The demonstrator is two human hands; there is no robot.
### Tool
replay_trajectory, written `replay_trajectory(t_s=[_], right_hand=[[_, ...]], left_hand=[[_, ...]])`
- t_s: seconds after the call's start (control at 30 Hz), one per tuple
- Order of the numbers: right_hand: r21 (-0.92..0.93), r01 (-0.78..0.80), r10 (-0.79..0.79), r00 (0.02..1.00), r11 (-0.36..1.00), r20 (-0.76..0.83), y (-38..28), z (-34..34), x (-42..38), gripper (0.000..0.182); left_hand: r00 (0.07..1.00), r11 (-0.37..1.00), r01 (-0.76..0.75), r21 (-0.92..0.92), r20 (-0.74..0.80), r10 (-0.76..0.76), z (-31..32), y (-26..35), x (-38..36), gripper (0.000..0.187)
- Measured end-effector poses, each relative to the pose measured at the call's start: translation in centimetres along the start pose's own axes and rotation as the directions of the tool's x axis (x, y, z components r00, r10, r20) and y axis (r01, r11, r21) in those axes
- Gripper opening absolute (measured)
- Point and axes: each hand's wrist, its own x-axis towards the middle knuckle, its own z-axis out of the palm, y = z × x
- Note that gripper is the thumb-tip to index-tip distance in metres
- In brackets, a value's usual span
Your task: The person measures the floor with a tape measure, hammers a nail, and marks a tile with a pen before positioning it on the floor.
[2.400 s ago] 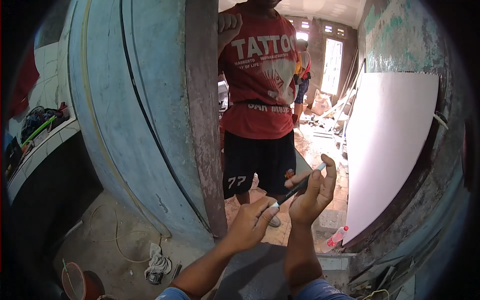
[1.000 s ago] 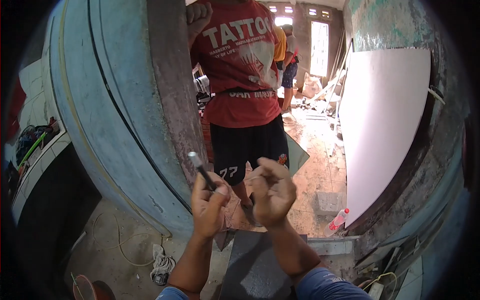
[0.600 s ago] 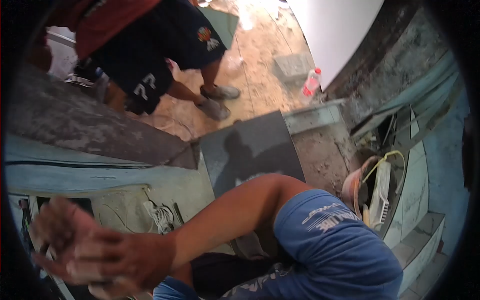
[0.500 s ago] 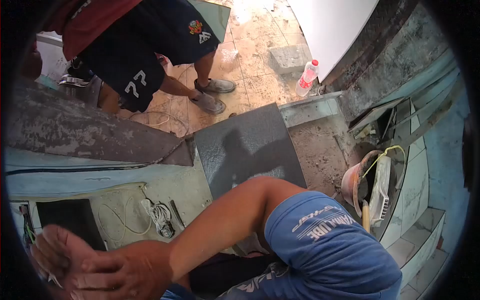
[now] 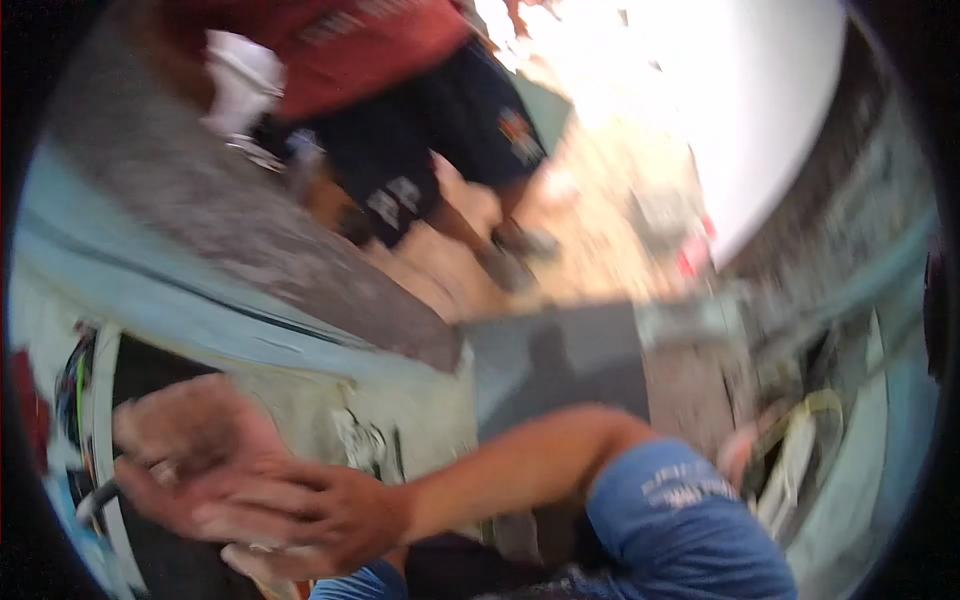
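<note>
My left hand [image 5: 200, 430] is raised at the lower left, palm up and fingers loosely bent. No held object shows in it, though motion smears the fingers. My right hand [image 5: 320, 520] reaches across my body and lies over the heel of the left palm, its fingers stretched out and touching it. Part of the left wrist is hidden under the right hand. Behind the hands is a dark panel [image 5: 150, 365] with a pale edge. Farther off, a dark square slab [image 5: 560, 360] lies on the floor, with a shadow across it.
A person in a red shirt and dark shorts [image 5: 400, 140] stands beyond a grey ledge [image 5: 250, 240]. A red-capped bottle [image 5: 693, 250] and a block [image 5: 665, 215] are on the tiled floor. At right is a bucket [image 5: 740, 450]; a white cord [image 5: 360, 440] lies near my hands.
The view has swung, so the scene sits lower and farther right and is blurred. My hands stay together; more of the left palm shows, and the right fingers look straighter.
</note>
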Motion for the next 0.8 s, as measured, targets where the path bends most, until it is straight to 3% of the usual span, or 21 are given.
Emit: replay_trajectory(t_s=[0.1, 0.13, 0.2, 0.23, 0.3, 0.73, 0.8], right_hand=[[-0.03, -0.1, 0.101, 0.994, 0.995, 0.051, -0.8, -0.7, 0.7, 0.033], [-0.002, 0.024, -0.024, 0.996, 1.0, 0.089, 0.5, -1.3, 2.5, 0.033], [-0.297, 0.14, -0.089, 0.979, 0.945, 0.181, -0.6, -2.7, 3.5, 0.084], [-0.304, 0.176, -0.115, 0.971, 0.936, 0.208, -0.5, -2.5, 3.4, 0.084], [-0.138, -0.105, 0.11, 0.994, 0.985, 0.026, -0.8, -1.1, 1.4, 0.029], [-0.14, -0.087, 0.098, 0.992, 0.986, 0.074, -1.2, -0.7, 1.2, 0.029], [-0.162, -0.08, 0.091, 0.994, 0.983, 0.061, -1.3, -0.5, 1.2, 0.028]], left_hand=[[0.888, 0.9, -0.437, 0.0, 0.157, 0.431, 2.1, 3.8, 4.8, 0.024], [0.822, 0.842, -0.539, -0.024, 0.201, 0.532, 3.3, 5.1, 6.0, 0.025], [0.816, 0.816, -0.578, -0.003, -0.001, 0.578, 5.0, 4.3, 6.2, 0.03], [0.813, 0.813, -0.581, -0.028, 0.03, 0.582, 5.2, 4.4, 6.4, 0.027], [0.823, 0.823, -0.564, -0.068, 0.041, 0.567, 4.9, 4.7, 6.3, 0.025], [0.824, 0.823, -0.565, -0.059, 0.008, 0.567, 4.9, 5.4, 5.5, 0.025], [0.789, 0.792, -0.609, -0.049, 0.073, 0.611, 4.8, 5.4, 5.8, 0.028]])
